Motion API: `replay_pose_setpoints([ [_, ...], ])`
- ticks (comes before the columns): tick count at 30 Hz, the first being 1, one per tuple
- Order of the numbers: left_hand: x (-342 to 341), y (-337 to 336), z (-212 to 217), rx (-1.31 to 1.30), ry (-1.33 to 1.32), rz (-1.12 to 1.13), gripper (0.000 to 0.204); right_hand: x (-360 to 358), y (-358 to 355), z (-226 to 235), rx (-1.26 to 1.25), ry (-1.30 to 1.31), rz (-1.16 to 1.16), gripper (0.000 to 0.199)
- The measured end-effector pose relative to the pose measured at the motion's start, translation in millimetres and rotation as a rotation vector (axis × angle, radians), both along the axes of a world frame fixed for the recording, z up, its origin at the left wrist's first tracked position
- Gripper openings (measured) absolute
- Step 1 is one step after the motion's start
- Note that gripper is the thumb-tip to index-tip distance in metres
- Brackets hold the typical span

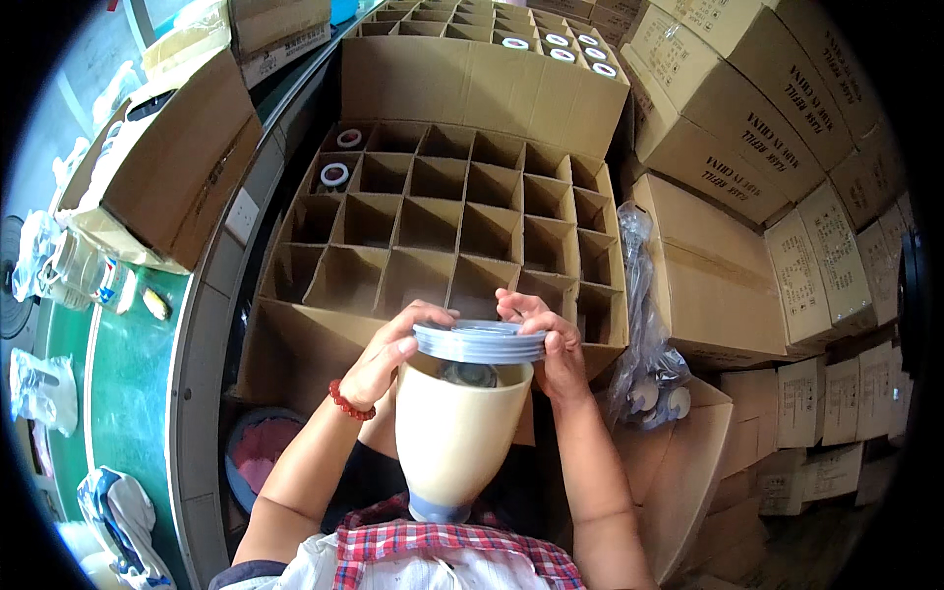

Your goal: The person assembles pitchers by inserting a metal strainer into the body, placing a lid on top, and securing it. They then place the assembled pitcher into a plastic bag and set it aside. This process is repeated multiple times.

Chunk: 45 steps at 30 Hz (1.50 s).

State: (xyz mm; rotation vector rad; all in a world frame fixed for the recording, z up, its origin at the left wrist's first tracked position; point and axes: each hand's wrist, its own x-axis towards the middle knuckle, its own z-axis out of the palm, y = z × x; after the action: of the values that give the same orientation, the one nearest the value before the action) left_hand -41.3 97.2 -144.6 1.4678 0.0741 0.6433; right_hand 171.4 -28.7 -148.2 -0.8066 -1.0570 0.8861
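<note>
In front of my chest stands a cream flask body, tapering down to a blue-grey narrow end. Over its wide mouth sits a grey, ridged, disc-like cap. Between cap and rim a gap shows a shiny, rounded dark thing inside. My left hand, with a red bead bracelet at the wrist, grips the cap's left side. At the right side, my right hand has its thumb and fingers on the cap edge, the index finger raised. Fingertips behind the cap are partly hidden.
Beyond my hands lies an open divided carton; white-ringed pieces sit in two far-left cells. Another divided carton is behind it. Stacked boxes and a plastic bag are right, a green table left.
</note>
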Motion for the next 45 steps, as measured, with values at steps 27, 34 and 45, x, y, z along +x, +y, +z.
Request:
replay_pose_setpoints([
  [27, -10.4, -14.7, -35.6, -0.693, -0.26, -0.154, 0.038, -94.1, -36.0, 94.4, -0.174, -0.903, -0.364, 0.009],
  [34, -22.9, -7.1, 18.1, 0.079, 0.09, 0.186, 0.051, -25.1, 1.3, 28.1, -0.236, 0.0, 0.008, 0.061],
  [45, -16.9, -68.0, 89.8, 0.795, 0.413, 0.355, 0.018, -45.6, 0.7, -2.1, -0.29, 0.606, 0.321, 0.052],
])
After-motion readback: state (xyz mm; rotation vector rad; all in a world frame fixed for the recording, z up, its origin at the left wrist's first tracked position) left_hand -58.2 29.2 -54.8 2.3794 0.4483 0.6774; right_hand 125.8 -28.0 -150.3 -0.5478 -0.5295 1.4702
